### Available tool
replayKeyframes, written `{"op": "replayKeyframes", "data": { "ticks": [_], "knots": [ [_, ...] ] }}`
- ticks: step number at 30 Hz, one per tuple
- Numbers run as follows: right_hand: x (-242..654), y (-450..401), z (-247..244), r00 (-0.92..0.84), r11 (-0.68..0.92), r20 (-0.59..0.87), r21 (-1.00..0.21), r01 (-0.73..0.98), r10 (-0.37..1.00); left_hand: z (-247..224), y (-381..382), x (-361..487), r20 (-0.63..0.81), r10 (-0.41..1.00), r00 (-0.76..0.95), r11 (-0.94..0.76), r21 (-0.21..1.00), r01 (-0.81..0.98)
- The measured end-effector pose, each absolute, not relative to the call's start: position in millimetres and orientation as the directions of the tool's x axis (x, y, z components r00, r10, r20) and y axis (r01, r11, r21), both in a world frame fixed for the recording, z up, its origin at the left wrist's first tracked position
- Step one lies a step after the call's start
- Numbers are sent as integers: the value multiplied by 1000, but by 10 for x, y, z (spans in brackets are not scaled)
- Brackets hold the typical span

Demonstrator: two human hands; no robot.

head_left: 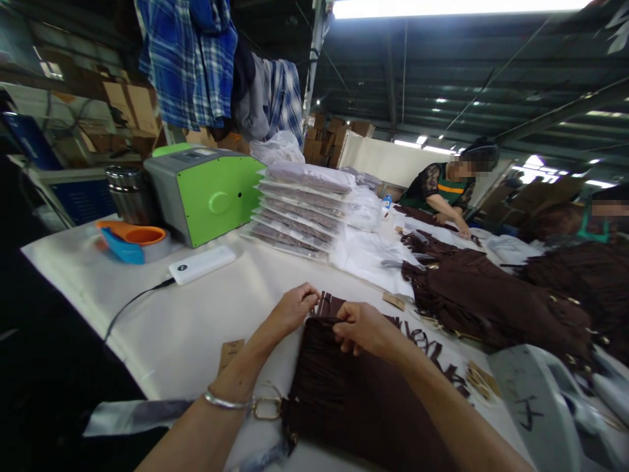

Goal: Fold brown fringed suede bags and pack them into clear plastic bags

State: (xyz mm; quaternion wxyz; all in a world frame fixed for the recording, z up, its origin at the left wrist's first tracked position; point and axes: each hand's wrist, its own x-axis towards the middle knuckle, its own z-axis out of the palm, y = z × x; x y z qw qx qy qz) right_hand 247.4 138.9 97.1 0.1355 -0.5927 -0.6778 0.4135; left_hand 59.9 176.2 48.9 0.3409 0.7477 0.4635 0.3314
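A dark brown gathered bag (pixel 354 393) with a gold-coloured ring at its left side lies in front of me on the white table (pixel 196 328). My left hand (pixel 296 306) is closed at the bag's far left corner, its fingers pinched on a thin dark strip (pixel 326 305). My right hand (pixel 361 326) has its fingers curled on the bag's upper edge, a little to the right. Brown fringe strips (pixel 422 342) lie beyond my right forearm.
A green and grey machine (pixel 216 196), a steel flask (pixel 130 195), a tape roll (pixel 157 244) and a white power bank (pixel 202 264) stand left. Bagged goods (pixel 299 210) are stacked ahead. Brown garments (pixel 491 288) and a grey tool (pixel 535 400) lie right. A person (pixel 447 190) works beyond.
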Motion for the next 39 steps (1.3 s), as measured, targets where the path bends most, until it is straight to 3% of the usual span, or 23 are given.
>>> {"op": "replayKeyframes", "data": {
  "ticks": [5,11,14,17,20,25,32,39],
  "knots": [
    [2580,1374,785,-150,-190,-380,-720,668,913,417,1728,591,140,897,419,-370,758,538],
    [2759,1268,715,-150,-189,-341,-778,600,928,429,1636,594,155,875,458,-423,704,571],
    [2685,1189,779,-87,-80,-192,-723,686,978,438,1619,601,168,875,454,-433,691,579],
    [2547,1123,852,-142,95,-36,-578,810,989,417,1634,617,173,871,459,-442,685,580],
    [2497,1116,907,-217,150,-85,-486,861,973,383,1670,632,171,871,460,-442,682,583],
    [2591,1325,931,-158,87,-81,-554,828,984,363,1710,634,155,878,454,-426,686,590],
    [2458,1613,748,-315,153,-196,-572,806,929,380,1736,623,145,899,412,-391,687,612],
    [2387,1581,780,-343,221,-116,-568,793,932,366,1748,619,127,922,366,-348,690,635]
  ]
}}
